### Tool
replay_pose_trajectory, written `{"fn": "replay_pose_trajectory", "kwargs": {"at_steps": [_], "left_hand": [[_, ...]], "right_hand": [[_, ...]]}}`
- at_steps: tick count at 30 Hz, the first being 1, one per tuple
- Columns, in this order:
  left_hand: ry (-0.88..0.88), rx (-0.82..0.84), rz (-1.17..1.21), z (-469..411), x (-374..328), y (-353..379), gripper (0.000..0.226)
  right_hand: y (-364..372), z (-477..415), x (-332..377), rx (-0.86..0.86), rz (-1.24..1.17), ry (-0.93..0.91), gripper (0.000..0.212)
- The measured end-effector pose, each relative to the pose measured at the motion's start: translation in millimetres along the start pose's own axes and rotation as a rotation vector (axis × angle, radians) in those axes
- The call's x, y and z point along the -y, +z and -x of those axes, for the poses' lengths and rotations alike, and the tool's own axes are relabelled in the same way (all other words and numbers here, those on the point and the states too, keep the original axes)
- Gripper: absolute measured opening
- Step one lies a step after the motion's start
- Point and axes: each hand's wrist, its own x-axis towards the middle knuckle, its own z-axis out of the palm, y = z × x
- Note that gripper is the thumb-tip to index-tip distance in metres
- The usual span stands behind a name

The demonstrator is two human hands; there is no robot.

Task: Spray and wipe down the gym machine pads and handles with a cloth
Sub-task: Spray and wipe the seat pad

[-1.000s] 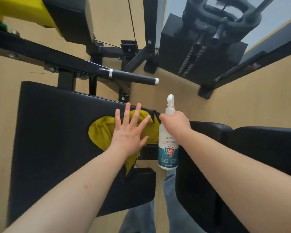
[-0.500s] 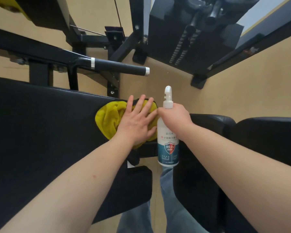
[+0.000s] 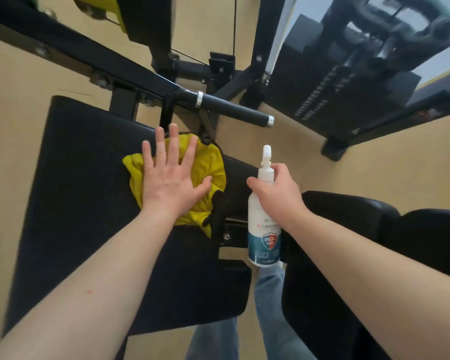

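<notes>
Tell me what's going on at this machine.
A person is cleaning a gym machine. Their left hand presses a yellow cloth flat onto the black pad, fingers spread straight. Their right hand grips a white spray bottle by its neck, upright, to the right of the cloth. The black handle beyond the cloth has no hand on it.

Gym, indoor fitness room. A strength machine fills the view: black steel frame [image 3: 89, 55] with bolts, a weight stack [image 3: 330, 92] of black plates at the back (its top is blurred), and a thin cable [image 3: 235, 27] running up. Large black upholstered pad [image 3: 89, 190] on the left, second black pad [image 3: 348, 255] on the right. A black grip handle [image 3: 234, 111] with metal rings sticks out from the frame. Tan wood-look floor [image 3: 400, 165] underneath.
</notes>
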Motion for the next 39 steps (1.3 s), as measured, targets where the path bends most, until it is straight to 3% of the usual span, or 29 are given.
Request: {"fn": "replay_pose_trajectory", "kwargs": {"at_steps": [4, 8, 12, 17, 23, 27, 30, 33, 39], "left_hand": [[-0.068, -0.002, 0.008, 1.3, 3.5, -10.9, 0.088], [0.066, -0.169, 0.083, 12.3, -2.7, -2.7, 0.072], [0.017, 0.078, 0.011, 19.8, -6.3, -5.5, 0.089], [0.047, 0.124, -0.004, 9.3, -36.2, -7.4, 0.089], [0.232, 0.141, 0.003, 4.0, -96.9, 3.5, 0.080], [0.475, 0.204, 0.020, 7.6, -140.7, 9.5, 0.082], [0.530, 0.201, 0.057, 8.8, -142.0, 11.6, 0.082], [0.462, 0.176, 0.058, 11.9, -114.1, 12.9, 0.077], [0.144, 0.128, 0.124, 20.3, -41.0, 2.4, 0.062]], "right_hand": [[7.8, 3.1, 0.3, 0.017, -0.066, -0.010, 0.037], [5.7, 1.1, -6.1, 0.029, -0.116, -0.004, 0.034], [8.4, -1.9, -16.2, 0.052, -0.133, -0.003, 0.031], [14.2, -8.9, -20.7, 0.041, -0.154, -0.021, 0.024], [-5.0, -15.3, -22.4, 0.036, -0.163, -0.050, 0.029], [-18.8, -15.8, -23.3, -0.008, -0.181, -0.065, 0.021], [-23.0, -12.1, -21.9, -0.012, -0.157, -0.077, 0.019], [-19.0, -9.7, -16.1, 0.002, -0.134, -0.090, 0.019], [16.5, 2.1, 9.3, 0.126, -0.054, -0.158, 0.023]]}}
